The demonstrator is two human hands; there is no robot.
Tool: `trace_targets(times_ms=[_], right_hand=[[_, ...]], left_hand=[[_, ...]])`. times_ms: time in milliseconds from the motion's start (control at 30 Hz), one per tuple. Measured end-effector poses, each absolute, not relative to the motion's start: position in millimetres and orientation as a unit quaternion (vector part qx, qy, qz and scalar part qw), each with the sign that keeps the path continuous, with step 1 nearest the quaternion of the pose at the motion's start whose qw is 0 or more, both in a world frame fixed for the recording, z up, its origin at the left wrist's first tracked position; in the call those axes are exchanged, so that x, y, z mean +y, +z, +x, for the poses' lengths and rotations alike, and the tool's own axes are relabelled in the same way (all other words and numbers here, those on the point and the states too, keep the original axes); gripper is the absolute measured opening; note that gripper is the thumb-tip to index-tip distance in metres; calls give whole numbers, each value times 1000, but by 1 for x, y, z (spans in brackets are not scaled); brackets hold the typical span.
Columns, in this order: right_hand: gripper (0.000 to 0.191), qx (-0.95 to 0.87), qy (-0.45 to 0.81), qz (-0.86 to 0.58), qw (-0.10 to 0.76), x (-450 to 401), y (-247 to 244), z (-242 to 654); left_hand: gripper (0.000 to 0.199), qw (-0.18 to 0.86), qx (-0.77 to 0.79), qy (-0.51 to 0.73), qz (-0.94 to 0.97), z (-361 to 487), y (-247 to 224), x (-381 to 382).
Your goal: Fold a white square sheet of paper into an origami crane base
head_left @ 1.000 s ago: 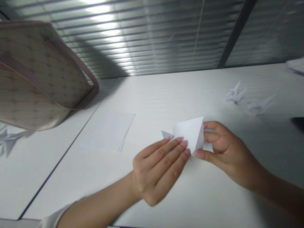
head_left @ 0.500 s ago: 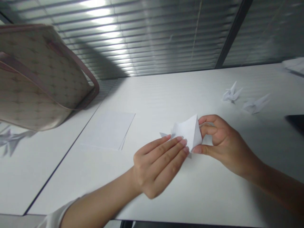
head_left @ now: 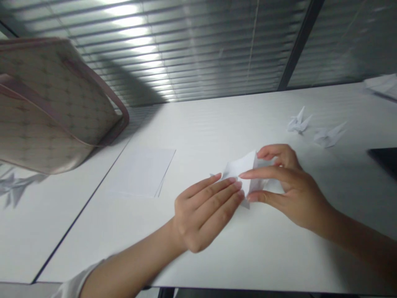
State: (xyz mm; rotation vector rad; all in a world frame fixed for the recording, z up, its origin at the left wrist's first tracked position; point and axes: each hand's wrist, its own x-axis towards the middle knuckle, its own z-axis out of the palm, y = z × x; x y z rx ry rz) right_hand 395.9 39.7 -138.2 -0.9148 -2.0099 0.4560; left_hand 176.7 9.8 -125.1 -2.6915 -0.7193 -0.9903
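Note:
A partly folded piece of white origami paper [head_left: 243,164] stands just above the white table, with a flap raised on its right side. My left hand [head_left: 207,211] lies over its lower left part, fingers straight and together on the paper; its thumb is hidden beneath. My right hand [head_left: 290,182] grips the right side. Its index fingertip rests on top near the left fingertips, the thumb touches the lower corner, and the other fingers are curled behind the upper edge. A small pointed corner of the paper shows below the hands.
Several square white sheets [head_left: 142,171] lie stacked at left. Two folded paper cranes [head_left: 298,121] [head_left: 329,135] stand at back right. More folded paper [head_left: 15,186] sits far left under a handbag [head_left: 56,103]. A dark flat object [head_left: 384,159] lies at the right edge. Blinds [head_left: 201,49] line the back.
My right index finger has moved left from behind the paper onto its top. The raised flap has opened wider toward the right. My left hand stays almost in place.

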Motion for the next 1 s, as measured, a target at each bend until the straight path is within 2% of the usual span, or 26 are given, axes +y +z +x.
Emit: trace_targets(times_ms=[67,133,367,633,833,1000], right_hand=[[14,-823,117,-348,433,40,-135,397],[10,-840,104,-307,435,42,-132,398],[7,-844,188,-209,458,43,-127,397],[10,-832,250,-234,436,32,-117,393],[9,-789,368,-282,403,29,-122,394],[13,-724,509,-329,330,28,-128,390]], left_hand=[[23,63,-241,-346,-905,177,-126,11],[22,14,-232,-379,-896,179,-127,12],[22,-182,-288,-452,-824,191,-120,6],[11,-365,-349,-464,-728,194,-112,3],[8,-534,-410,-408,-616,194,-111,8],[10,-680,-401,-371,-490,196,-117,10]])
